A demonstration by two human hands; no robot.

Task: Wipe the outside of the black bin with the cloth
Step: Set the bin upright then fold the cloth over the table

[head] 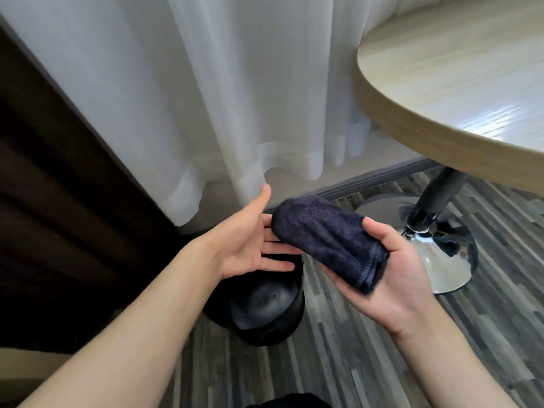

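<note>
A folded dark navy cloth (326,240) lies across my right hand (394,272), palm up, thumb pressing on its near end. My left hand (250,242) is beside it with the palm open and fingers spread; its fingertips touch or slip under the cloth's far end. Below both hands stands the round black bin (265,307) on the floor, open at the top and empty inside. My left hand and wrist cover part of its rim.
A round wooden table (459,92) overhangs on the right, on a black post with a chrome base (441,257). White sheer curtains (206,98) hang behind the bin. Dark wood furniture (59,201) fills the left. The floor is striped grey carpet (338,348).
</note>
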